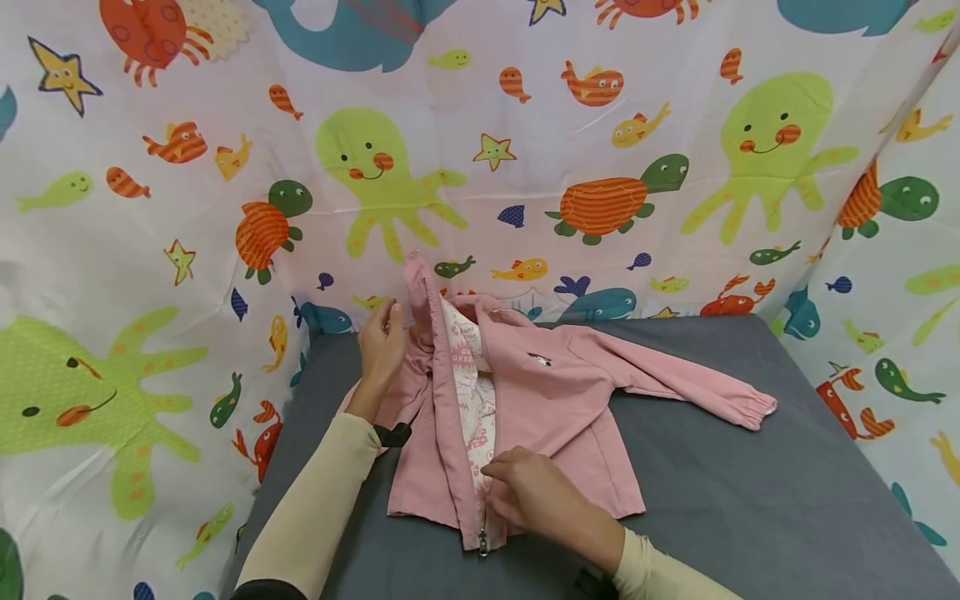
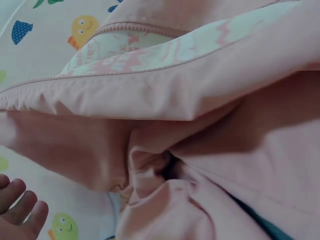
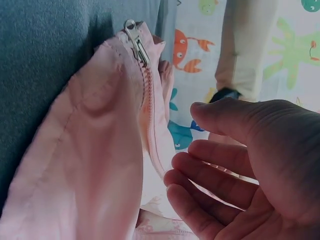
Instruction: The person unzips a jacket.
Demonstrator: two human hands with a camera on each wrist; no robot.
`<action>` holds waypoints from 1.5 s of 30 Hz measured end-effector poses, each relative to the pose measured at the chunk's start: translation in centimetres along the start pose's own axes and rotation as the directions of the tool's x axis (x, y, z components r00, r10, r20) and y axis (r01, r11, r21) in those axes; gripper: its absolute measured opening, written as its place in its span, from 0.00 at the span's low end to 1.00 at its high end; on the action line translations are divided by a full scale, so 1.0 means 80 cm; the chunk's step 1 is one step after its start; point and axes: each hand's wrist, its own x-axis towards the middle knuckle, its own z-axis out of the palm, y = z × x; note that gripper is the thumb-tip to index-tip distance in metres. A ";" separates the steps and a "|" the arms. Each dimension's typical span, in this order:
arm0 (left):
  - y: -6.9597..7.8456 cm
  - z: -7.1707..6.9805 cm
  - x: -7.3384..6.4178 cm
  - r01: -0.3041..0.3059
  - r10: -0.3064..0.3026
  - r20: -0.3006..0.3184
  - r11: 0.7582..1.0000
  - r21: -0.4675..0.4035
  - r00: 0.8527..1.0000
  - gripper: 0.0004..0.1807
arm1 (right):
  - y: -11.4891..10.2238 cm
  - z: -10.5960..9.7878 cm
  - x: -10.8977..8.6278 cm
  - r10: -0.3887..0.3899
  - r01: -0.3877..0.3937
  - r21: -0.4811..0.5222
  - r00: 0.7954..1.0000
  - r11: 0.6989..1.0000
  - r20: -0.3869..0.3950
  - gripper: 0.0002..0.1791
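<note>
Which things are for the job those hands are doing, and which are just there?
For the job:
- pink jacket
- its zip pull
- left hand
- right hand

Just there:
- sea-animal cloth
- grey surface
- black wristband

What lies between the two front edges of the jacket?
The pale, pink-printed lining of the jacket lies there, as the head view shows.

Pink jacket, laid front up on the gray tabletop, hem nearest. Unzipped, with the slider down at the hem and pink-printed white lining showing in the gap. Marked on the chest with a small dark motif. Stretched rightward in one sleeve, cuff gathered; bunched up at left.
</note>
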 end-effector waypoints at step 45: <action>-0.028 -0.030 -0.228 -0.032 0.044 0.273 0.998 -0.049 0.961 0.21 | 0.013 0.005 0.006 -0.004 -0.003 0.070 0.996 0.998 0.090 0.13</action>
